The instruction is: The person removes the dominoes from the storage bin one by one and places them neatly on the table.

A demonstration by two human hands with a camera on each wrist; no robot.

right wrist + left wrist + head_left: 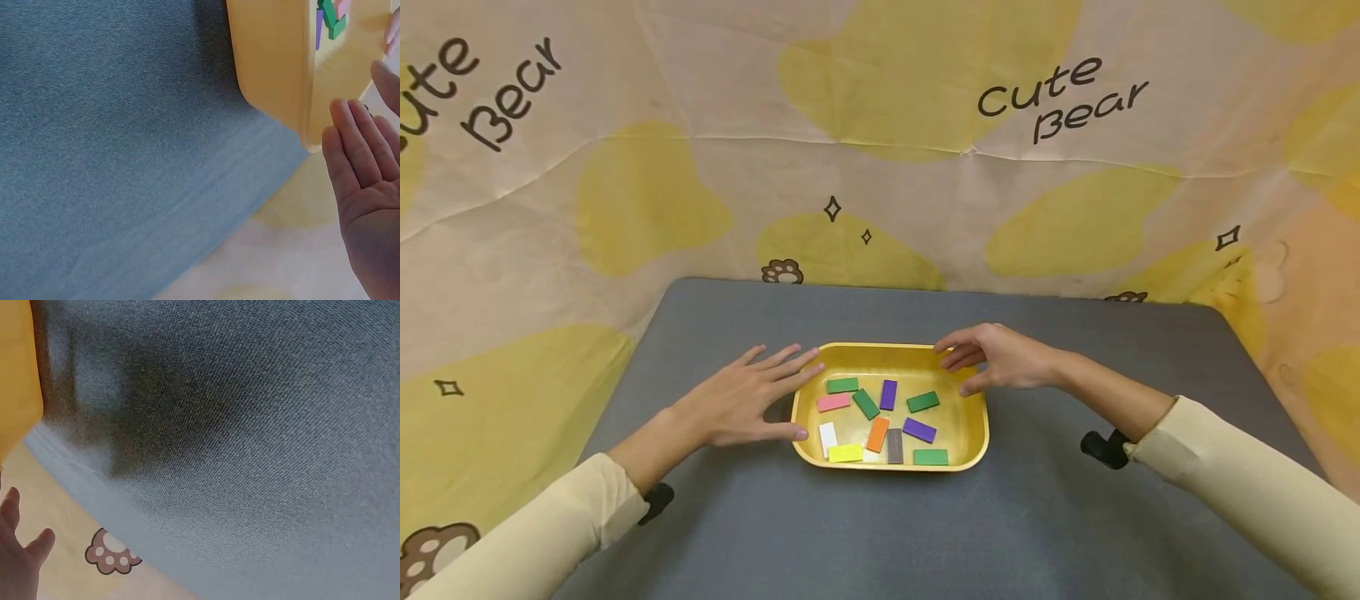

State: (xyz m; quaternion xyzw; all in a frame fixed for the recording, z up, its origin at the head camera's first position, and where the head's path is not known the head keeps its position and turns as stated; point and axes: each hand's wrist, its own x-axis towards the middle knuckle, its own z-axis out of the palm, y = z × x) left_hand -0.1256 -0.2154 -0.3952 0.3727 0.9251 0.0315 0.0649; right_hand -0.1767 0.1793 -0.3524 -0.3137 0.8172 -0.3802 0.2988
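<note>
Left hand: my left hand (741,402) lay flat on the grey table cover (775,517), fingers straight and spread, fingertips at the left rim of the yellow tray (973,442); nothing gripped.
Right hand: my right hand (1000,360) hovered at the tray's far right corner, fingers loosely bent, thumb near the rim; I could not tell whether it touched the rim. It held nothing.
Hands relative to each other: well apart, one on each side of the tray.
Tray position: middle of the table, near my edge, sitting flat.
Contents: flat coloured tiles scattered loose inside, among them a pink tile (833,402), an orange tile (877,434), a purple tile (888,394) and a green tile (930,457).
Risk 1: judged that a lift from one side only would tip the tray, and the loose tiles would slide to the low side or spill over the shallow wall.
Risk 2: judged that a push by the flat left hand would skid the tray, since the right hand had no firm hold.
Head view only: showed both hands, the whole tray and the tile layout.
Right wrist view only: showed the tray's outer wall close up beside my open palm, with a few tiles just visible.
Left wrist view: mostly table cover, a sliver of tray, the table edge and a paw print on the backdrop (111,552).
</note>
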